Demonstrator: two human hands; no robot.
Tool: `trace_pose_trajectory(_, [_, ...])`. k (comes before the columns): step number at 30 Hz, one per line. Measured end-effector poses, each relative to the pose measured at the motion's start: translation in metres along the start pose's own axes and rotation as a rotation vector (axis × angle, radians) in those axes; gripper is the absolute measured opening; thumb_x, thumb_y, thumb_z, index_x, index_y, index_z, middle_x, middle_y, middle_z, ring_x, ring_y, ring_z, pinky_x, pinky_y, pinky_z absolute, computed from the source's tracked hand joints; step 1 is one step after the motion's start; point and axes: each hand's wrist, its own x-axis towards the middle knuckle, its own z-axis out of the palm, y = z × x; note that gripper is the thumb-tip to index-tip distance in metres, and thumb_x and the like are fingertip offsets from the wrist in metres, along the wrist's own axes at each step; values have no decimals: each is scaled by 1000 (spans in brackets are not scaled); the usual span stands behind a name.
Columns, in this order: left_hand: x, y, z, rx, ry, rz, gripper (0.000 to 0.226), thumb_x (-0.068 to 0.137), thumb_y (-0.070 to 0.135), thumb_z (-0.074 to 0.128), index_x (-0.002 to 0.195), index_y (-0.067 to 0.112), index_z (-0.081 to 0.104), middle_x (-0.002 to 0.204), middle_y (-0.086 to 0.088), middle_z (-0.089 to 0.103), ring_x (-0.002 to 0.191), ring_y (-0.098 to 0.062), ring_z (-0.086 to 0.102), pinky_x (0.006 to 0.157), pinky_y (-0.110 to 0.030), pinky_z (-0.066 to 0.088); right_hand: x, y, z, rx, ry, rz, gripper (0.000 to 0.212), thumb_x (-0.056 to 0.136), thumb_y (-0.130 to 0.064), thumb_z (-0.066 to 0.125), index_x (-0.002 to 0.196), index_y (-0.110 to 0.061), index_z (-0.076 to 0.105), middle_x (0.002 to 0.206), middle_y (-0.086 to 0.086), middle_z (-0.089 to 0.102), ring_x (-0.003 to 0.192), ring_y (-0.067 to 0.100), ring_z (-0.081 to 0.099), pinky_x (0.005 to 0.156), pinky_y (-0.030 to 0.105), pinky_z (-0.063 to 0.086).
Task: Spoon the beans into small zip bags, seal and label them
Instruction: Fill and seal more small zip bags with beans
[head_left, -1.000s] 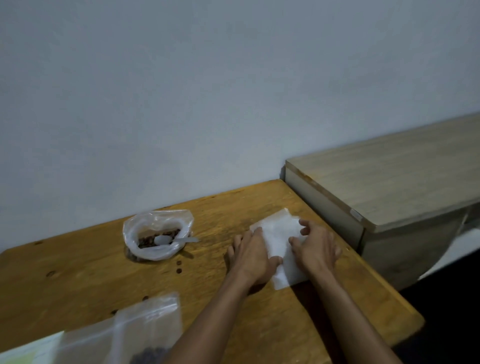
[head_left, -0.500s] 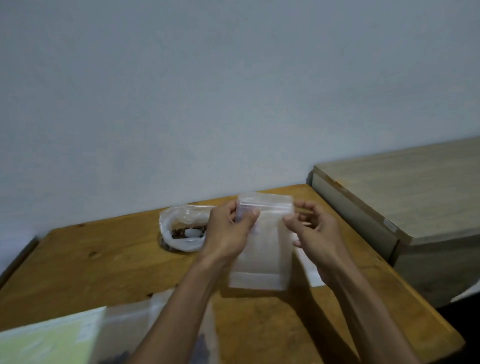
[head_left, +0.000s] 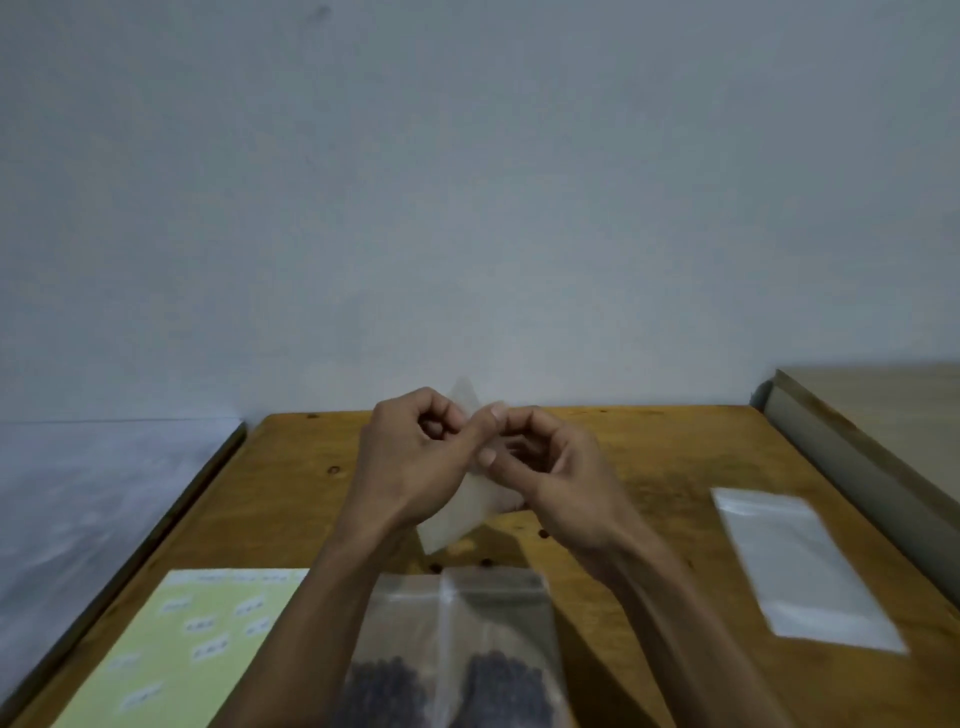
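I hold a small empty clear zip bag (head_left: 464, 506) above the middle of the wooden table (head_left: 644, 457). My left hand (head_left: 410, 462) and my right hand (head_left: 545, 467) both pinch its top edge, fingers curled close together, and the bag hangs tilted below them. Two filled zip bags (head_left: 493, 654) with dark beans in their lower parts lie side by side near the front edge. A stack of empty zip bags (head_left: 800, 566) lies flat at the right. A pale green label sheet (head_left: 197, 639) with several white stickers lies at the front left. The bean pouch and spoon are hidden behind my hands.
A grey wall stands right behind the table. A lower wood-grain cabinet top (head_left: 893, 415) adjoins the table's right edge. The table's left edge drops off to a pale floor (head_left: 93, 499).
The view swung left. My hands lifted one zip bag off the stack, then came together at its top, which now tilts. The bean pouch is no longer visible.
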Motion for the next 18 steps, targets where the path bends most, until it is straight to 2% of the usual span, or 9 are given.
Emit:
trace_pose_trajectory(3, [2, -6, -11, -202, -66, -87, 49, 74, 50, 80, 80, 3, 70, 81, -21, 73, 77, -38, 71, 79, -58, 60, 3, -1, 8, 135, -43, 50, 26, 88, -23, 73, 109, -8, 71, 107, 14, 74, 98, 23, 71, 74, 38, 55])
trace_pose_trajectory(5, [2, -9, -16, -238, -103, -99, 43, 77, 44, 78, 83, 3, 70, 87, -25, 72, 89, -46, 69, 84, -60, 58, 5, -2, 8, 176, -65, 102, 29, 86, -27, 72, 109, -8, 71, 106, 13, 74, 97, 21, 72, 71, 36, 56])
trace_pose_trajectory(7, [3, -11, -17, -196, -117, -78, 26, 88, 29, 75, 84, 3, 71, 87, -27, 69, 87, -45, 67, 85, -60, 58, 8, -2, 7, 184, -57, 135, 21, 89, -19, 70, 108, -9, 72, 102, 9, 76, 94, 18, 72, 67, 33, 57])
trace_pose_trajectory(9, [2, -12, -14, -109, -111, -38, 18, 93, 17, 69, 80, 5, 70, 81, -22, 69, 73, -32, 65, 82, -57, 58, 8, -2, 9, 105, -15, 122, 12, 94, -8, 66, 104, -10, 73, 95, 5, 77, 87, 13, 71, 60, 25, 55])
trace_pose_trajectory(11, [2, -11, -10, -28, -90, 8, 19, 93, 15, 66, 75, 9, 69, 69, -10, 67, 65, -13, 60, 72, -50, 57, 9, -1, 10, -185, 31, 7, 14, 96, -10, 63, 99, -15, 76, 89, -1, 77, 81, 9, 70, 60, 24, 55])
trace_pose_trajectory(13, [2, -8, -4, 54, -65, 34, 23, 91, 24, 66, 71, 12, 68, 61, 3, 63, 57, -5, 55, 59, -38, 51, 10, -2, 11, -442, 51, -110, 15, 96, -14, 63, 94, -18, 78, 81, -8, 75, 72, 5, 69, 58, 21, 54])
trace_pose_trajectory(15, [0, -7, -1, 168, -56, 52, 36, 90, 39, 65, 67, 11, 65, 58, 2, 61, 53, -9, 53, 55, -34, 46, 9, -4, 11, -531, 114, -152, 16, 96, -15, 64, 88, -16, 77, 68, -11, 69, 59, 0, 63, 51, 14, 45])
trace_pose_trajectory(18, [-4, -6, 0, 291, -119, 120, 46, 97, 42, 55, 68, 7, 62, 63, -9, 63, 60, -24, 58, 58, -47, 49, 7, -5, 6, -524, 208, -142, 17, 94, -16, 67, 81, -20, 76, 57, -16, 66, 51, -3, 62, 43, 10, 41])
